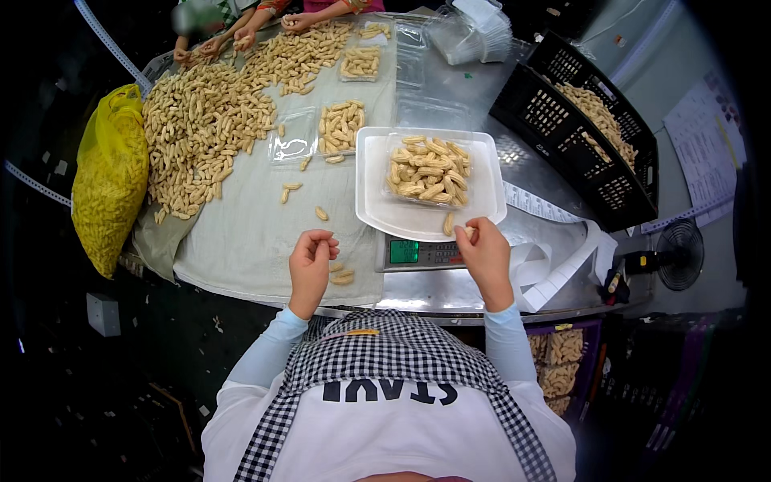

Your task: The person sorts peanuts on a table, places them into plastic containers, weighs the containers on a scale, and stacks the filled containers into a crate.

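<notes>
A clear plastic box of unshelled peanuts (429,172) sits in the white tray (376,211) of a digital scale (405,252) with a lit green display. At the tray's front right, my right hand (486,256) pinches what looks like a peanut (470,231) between thumb and fingers. One loose peanut (448,224) lies in the tray beside those fingertips. My left hand (311,265) is over the pale cloth (241,253), left of the scale, fingers curled; whether they hold anything is hidden. Two or so peanuts (342,277) lie just right of it.
A large peanut heap (199,132) covers the cloth's far left, beside a yellow mesh sack (111,181). Other people's hands (244,37) work behind it. Filled boxes (341,128) stand beyond the scale. To the right are a black crate (578,132), a label strip (542,205) and a small fan (679,253).
</notes>
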The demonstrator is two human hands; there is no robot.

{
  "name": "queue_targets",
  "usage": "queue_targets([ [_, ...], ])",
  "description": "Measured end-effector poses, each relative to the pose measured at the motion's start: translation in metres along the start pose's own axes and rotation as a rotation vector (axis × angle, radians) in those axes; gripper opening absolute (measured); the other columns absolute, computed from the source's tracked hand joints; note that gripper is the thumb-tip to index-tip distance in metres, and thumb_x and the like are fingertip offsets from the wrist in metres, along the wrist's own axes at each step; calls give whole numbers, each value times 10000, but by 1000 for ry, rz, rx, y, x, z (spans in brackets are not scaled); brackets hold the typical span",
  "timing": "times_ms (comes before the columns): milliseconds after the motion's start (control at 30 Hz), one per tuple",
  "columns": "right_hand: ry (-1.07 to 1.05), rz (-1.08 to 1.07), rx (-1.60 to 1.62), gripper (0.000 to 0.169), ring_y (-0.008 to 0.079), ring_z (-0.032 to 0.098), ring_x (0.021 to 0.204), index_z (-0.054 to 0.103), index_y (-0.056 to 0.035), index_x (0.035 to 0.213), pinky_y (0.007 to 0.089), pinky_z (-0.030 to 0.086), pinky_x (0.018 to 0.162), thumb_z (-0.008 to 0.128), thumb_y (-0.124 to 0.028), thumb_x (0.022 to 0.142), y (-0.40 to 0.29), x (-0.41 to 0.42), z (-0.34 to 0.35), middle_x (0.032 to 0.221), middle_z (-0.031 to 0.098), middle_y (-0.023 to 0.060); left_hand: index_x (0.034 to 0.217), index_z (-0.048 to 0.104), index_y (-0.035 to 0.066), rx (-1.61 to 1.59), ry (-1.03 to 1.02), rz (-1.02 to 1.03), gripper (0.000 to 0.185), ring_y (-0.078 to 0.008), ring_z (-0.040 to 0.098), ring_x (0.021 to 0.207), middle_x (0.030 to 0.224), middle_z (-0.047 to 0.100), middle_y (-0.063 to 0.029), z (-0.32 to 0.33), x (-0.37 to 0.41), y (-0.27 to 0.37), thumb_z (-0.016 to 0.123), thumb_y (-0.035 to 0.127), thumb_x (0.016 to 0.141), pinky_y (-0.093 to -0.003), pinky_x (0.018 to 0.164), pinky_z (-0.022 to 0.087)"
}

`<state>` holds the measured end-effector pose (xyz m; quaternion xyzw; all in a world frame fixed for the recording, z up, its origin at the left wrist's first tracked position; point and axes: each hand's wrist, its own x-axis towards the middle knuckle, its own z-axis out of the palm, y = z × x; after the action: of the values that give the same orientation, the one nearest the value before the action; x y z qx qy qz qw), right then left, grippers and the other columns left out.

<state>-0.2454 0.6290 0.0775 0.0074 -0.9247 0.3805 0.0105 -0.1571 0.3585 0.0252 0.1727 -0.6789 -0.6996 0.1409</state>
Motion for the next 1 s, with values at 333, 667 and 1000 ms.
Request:
queue_targets([
  [333, 32, -264, -262, 257, 335, 628, 676, 587, -37, 780, 421, 491, 590, 664, -281, 802, -15, 9, 21, 735, 631, 144, 965, 579, 4, -9, -31, -18, 114, -117, 604, 754, 890, 634, -72, -8, -14, -4, 471, 3, 928, -247, 695, 508],
  [667, 163, -277, -64, 294, 322, 622, 672, 630, -21, 879, 419, 474, 597, 631, -314, 868, -52, 69, 21, 755, 641, 130, 941, 589, 6, -20, -29, 41, 125, -96, 591, 732, 880, 630, -52, -17, -18, 4, 466, -2, 922, -233, 676, 504],
  [1000, 171, -219, 192, 141, 157, 548, 578, 629, 5, 921, 291, 439, 548, 614, -132, 889, 49, -15, -9, 688, 611, 82, 971, 582, 27, 47, 99, -145, 117, -103, 587, 723, 866, 618, -51, -79, -12, -43, 476, 31, 922, -234, 619, 498],
])
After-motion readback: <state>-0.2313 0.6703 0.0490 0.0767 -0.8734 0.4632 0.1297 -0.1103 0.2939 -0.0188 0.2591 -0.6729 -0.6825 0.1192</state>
